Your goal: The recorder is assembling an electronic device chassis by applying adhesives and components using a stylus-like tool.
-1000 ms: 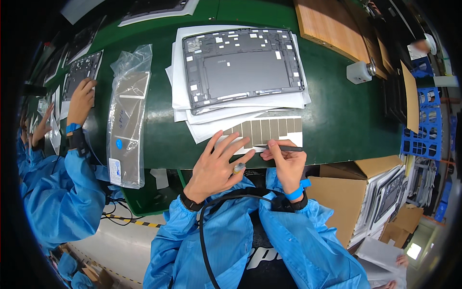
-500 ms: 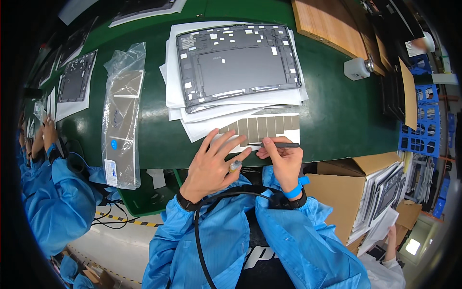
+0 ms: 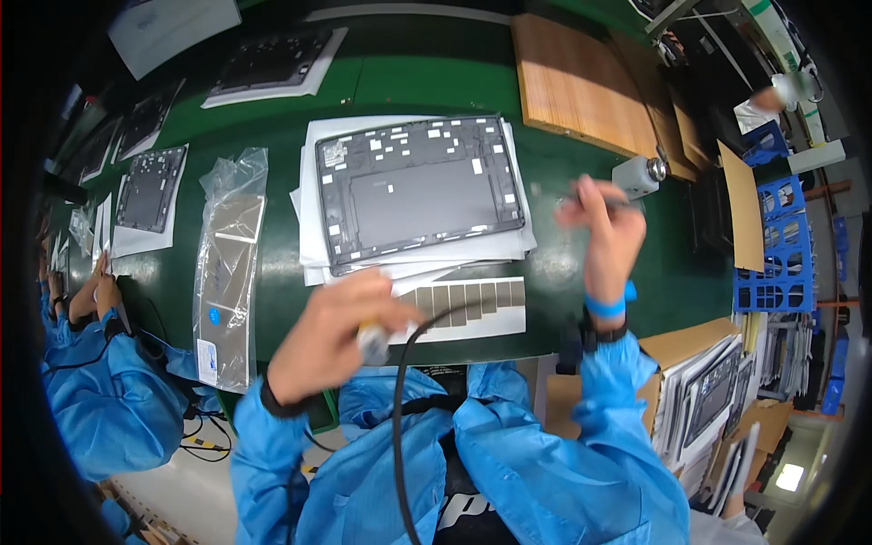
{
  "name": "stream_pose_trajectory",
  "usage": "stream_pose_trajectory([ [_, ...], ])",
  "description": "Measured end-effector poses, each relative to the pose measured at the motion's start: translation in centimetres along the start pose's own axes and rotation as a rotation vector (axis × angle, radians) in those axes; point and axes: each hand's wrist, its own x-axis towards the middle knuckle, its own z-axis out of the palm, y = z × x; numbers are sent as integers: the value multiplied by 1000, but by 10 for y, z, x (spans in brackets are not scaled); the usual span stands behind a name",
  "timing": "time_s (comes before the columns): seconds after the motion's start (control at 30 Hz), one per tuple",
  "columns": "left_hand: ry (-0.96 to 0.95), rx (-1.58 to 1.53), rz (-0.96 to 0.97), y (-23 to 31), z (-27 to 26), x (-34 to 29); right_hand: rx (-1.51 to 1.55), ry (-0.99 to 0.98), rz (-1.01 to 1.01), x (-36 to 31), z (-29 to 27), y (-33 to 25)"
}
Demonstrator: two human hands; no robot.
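Note:
My right hand [image 3: 610, 241] is raised over the right of the green table, beside a small white bottle with a metal top [image 3: 639, 175]. Its fingers are closed on dark tweezers [image 3: 607, 202], smeared by motion. My left hand [image 3: 331, 336] hovers at the near left corner of a white sheet of grey-brown adhesive strips [image 3: 468, 302]. Its fingers are blurred, and a pale piece with a yellow band [image 3: 372, 343] shows at the thumb. Beyond the sheet, a dark grey tablet-like housing [image 3: 427, 195] dotted with white patches lies on stacked white paper [image 3: 313, 218].
A clear bag of grey-brown sheets [image 3: 229, 291] lies to the left. More housings [image 3: 150, 186] rest farther left and back. Wooden boards [image 3: 581, 77] sit at the far right; a cardboard box [image 3: 654, 363] stands near right. A black cable [image 3: 400, 436] crosses before me. A co-worker's blue sleeve [image 3: 118, 381] is at left.
My right hand has lifted off the strip sheet and swung right and away with the tweezers. My left hand has drawn back left. The view has shifted, so the table sits lower in it.

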Motion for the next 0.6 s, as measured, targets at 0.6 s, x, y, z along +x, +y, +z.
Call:
stream_pose_trajectory([
  [0.6, -284, 802, 71, -101, -6, 182, 219, -236, 166, 114, 51, 96],
])
